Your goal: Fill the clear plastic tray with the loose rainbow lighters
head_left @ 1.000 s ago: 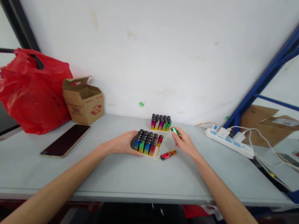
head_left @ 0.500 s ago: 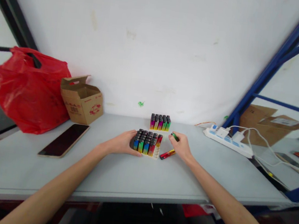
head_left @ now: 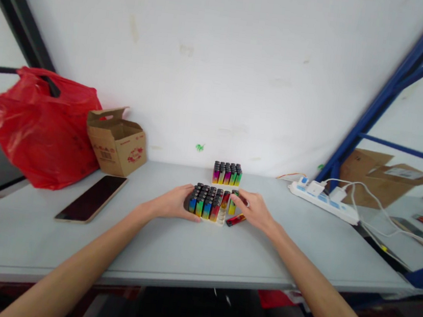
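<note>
My left hand (head_left: 175, 203) is wrapped round the left end of a white tray (head_left: 221, 219) packed with upright coloured lighters (head_left: 204, 201). Bare slots show along the tray's right side, with a red lighter (head_left: 225, 199) standing at the far end of that row. Just right of the tray, my right hand (head_left: 252, 209) pinches a green-yellow lighter (head_left: 232, 203), held upright. Beneath my right hand a red-yellow lighter (head_left: 235, 220) lies flat on the table, partly covered by the fingers.
A second full block of lighters (head_left: 227, 174) stands by the wall. On the left are a red plastic bag (head_left: 45, 128), an open cardboard box (head_left: 120, 147) and a phone (head_left: 91, 199). A white power strip (head_left: 324, 200) with cables lies at the right.
My right hand has moved left toward the tray and turned the green-yellow lighter upright. My left hand keeps its place on the tray.
</note>
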`<state>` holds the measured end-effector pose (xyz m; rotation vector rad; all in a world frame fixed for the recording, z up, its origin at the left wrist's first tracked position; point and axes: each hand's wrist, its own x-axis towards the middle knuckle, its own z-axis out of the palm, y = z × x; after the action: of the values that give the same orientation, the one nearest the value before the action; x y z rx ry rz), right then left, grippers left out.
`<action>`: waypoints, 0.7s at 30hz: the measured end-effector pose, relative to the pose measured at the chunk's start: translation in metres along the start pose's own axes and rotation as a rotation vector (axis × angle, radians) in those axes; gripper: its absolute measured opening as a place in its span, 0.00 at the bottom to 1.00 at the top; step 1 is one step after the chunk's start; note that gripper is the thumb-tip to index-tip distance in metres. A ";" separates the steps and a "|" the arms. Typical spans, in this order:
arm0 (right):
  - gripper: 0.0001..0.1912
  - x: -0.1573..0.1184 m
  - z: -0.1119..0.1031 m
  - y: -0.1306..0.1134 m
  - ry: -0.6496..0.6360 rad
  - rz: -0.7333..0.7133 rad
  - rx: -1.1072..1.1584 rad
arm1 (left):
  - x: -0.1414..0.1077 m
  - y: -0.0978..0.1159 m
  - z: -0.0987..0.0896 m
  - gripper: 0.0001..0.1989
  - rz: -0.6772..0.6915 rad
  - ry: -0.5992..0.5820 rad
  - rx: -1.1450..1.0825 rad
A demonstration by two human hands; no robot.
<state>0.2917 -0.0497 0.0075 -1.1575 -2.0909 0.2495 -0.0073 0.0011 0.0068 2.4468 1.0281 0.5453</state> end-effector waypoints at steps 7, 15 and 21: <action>0.23 0.000 0.008 0.005 -0.082 0.011 -0.062 | -0.001 0.003 -0.001 0.38 0.019 -0.004 -0.020; 0.15 0.003 0.007 0.003 -0.206 -0.053 -0.261 | -0.001 0.000 0.000 0.39 0.025 0.007 -0.026; 0.20 0.004 0.015 0.005 -0.216 -0.028 -0.274 | -0.001 0.002 -0.001 0.38 0.026 0.007 -0.025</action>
<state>0.2837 -0.0411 -0.0043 -1.3074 -2.3861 0.0782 -0.0071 -0.0010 0.0084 2.4409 0.9878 0.5726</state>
